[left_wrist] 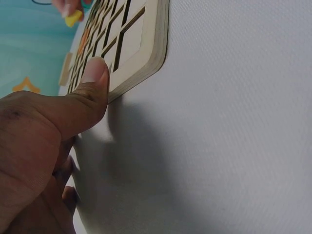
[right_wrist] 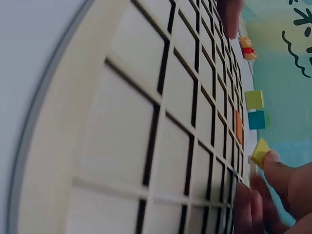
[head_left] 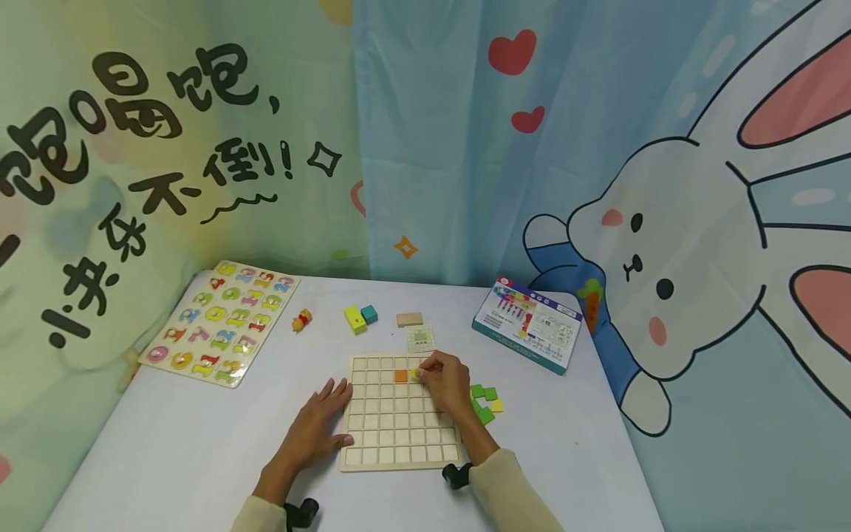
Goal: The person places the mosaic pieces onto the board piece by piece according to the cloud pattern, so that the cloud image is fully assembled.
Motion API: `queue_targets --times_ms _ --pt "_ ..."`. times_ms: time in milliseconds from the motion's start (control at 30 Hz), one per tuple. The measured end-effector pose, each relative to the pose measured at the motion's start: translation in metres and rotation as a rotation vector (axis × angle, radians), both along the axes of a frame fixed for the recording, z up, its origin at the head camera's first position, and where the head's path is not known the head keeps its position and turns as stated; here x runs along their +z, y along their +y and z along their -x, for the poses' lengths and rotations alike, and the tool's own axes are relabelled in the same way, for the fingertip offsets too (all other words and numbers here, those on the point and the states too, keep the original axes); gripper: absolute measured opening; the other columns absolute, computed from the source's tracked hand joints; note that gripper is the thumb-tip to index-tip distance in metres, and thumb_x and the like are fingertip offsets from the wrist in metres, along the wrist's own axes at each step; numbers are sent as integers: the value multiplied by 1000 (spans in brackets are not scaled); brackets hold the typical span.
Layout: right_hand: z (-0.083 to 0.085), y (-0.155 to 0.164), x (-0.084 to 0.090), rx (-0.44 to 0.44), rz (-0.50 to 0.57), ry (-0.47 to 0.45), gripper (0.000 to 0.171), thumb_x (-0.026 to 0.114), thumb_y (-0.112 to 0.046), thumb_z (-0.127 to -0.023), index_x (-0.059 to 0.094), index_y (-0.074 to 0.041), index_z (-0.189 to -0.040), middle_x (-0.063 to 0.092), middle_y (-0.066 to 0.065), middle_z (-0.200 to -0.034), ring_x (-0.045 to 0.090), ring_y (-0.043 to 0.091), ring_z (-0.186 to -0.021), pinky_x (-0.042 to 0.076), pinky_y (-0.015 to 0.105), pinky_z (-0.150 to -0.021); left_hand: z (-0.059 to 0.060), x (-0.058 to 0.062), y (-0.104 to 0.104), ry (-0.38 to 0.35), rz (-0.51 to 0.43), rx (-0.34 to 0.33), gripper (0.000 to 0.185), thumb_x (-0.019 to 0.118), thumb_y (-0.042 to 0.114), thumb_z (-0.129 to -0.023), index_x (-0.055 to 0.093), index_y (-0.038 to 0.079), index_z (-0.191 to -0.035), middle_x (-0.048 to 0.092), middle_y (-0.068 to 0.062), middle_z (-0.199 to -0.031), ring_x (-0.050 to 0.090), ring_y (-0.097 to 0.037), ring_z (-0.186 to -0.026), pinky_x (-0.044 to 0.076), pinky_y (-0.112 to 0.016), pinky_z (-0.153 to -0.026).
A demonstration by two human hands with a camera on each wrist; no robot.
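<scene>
A pale wooden grid board (head_left: 399, 451) lies on the table. One orange tile (head_left: 400, 375) sits in a cell near its far edge. My right hand (head_left: 444, 380) pinches a small yellow tile (head_left: 415, 373) just right of the orange one; the right wrist view shows the yellow tile (right_wrist: 260, 152) at my fingertips (right_wrist: 275, 165) above the board (right_wrist: 126, 146). My left hand (head_left: 321, 428) lies flat against the board's left edge, fingers straight. In the left wrist view my thumb (left_wrist: 92, 83) presses the board's rim (left_wrist: 141, 68).
Loose green and yellow tiles (head_left: 485, 403) lie right of the board. Beyond it are a pattern card (head_left: 421, 338), a wooden block (head_left: 409, 319), yellow and teal blocks (head_left: 360, 318) and a small toy figure (head_left: 302, 320). A number puzzle (head_left: 219, 321) lies far left, a box (head_left: 528, 323) far right.
</scene>
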State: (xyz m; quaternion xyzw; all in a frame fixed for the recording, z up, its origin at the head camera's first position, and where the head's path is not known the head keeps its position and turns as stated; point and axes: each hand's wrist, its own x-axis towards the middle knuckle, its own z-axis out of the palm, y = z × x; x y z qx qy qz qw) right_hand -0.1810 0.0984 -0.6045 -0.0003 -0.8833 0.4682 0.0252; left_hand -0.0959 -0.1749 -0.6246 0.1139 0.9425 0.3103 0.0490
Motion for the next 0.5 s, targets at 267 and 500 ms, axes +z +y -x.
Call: queue_targets --times_ms 267,500 --pt "-2 -14 -7 -142 -110 35 18 88 -16 -88 74 -14 -77 69 0 -68 59 12 -63 45 31 -58 -1 0 0 1 -7 0 99 95 25 -77 46 6 -161 41 -12 -170 28 -41 -162 26 -65 -129" --pt "-2 -19 -12 -154 -212 45 28 89 -20 -87 69 -17 -68 66 -2 -67 59 15 -65 41 31 -54 0 -1 0 10 -3 2 98 95 24 -77 46 6 -160 41 -12 -169 29 -41 -162 27 -64 -129"
